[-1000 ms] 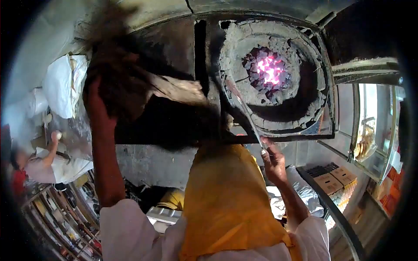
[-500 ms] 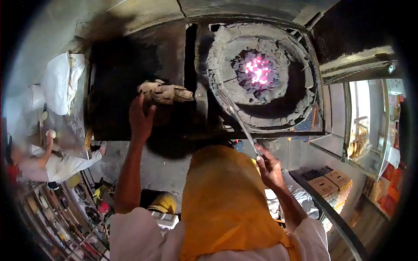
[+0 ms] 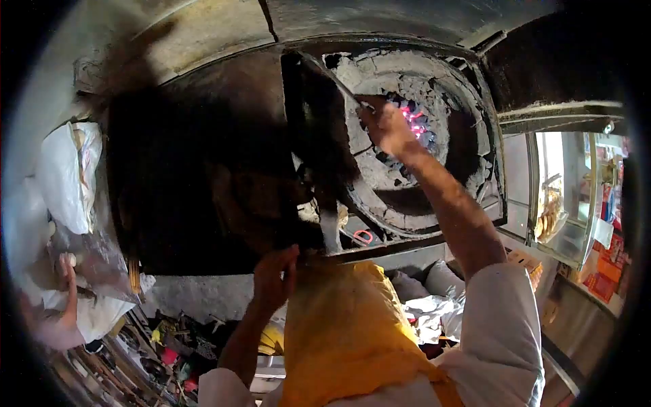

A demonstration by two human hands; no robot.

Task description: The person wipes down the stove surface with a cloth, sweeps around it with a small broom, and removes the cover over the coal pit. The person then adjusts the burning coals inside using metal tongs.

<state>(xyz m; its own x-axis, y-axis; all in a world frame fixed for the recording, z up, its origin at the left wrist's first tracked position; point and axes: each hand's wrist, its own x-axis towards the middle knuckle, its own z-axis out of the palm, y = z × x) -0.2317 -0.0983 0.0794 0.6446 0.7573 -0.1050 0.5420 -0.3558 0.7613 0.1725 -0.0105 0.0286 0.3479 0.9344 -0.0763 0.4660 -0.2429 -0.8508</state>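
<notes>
My right hand (image 3: 393, 129) reaches over the round clay-lined fire pit (image 3: 386, 234), closed round the end of a thin metal rod-like tool, likely tongs (image 3: 339, 83). The tool points up and left from my fist. Glowing coals (image 3: 417, 121) show just right of the hand, partly hidden by it. A broad black shape (image 3: 319, 122) covers the pit's left rim beneath the tool; whether it is a plate or shadow I cannot make out. My left hand (image 3: 273, 279) is at the front edge of the dark counter (image 3: 176, 176), fingers curled. What it holds, if anything, is hidden.
A person's hand (image 3: 70, 268) is at a side table on the left, below a white sack (image 3: 71, 176). A glass-fronted case (image 3: 566, 197) stands on the right. Pale sacks (image 3: 434, 308) lie below the pit. An orange apron (image 3: 352, 319) hangs before me.
My right hand has moved up over the pit with the tool, which now points up-left. My left hand has dropped from the crumpled cloth to the counter's front edge. The view has shifted.
</notes>
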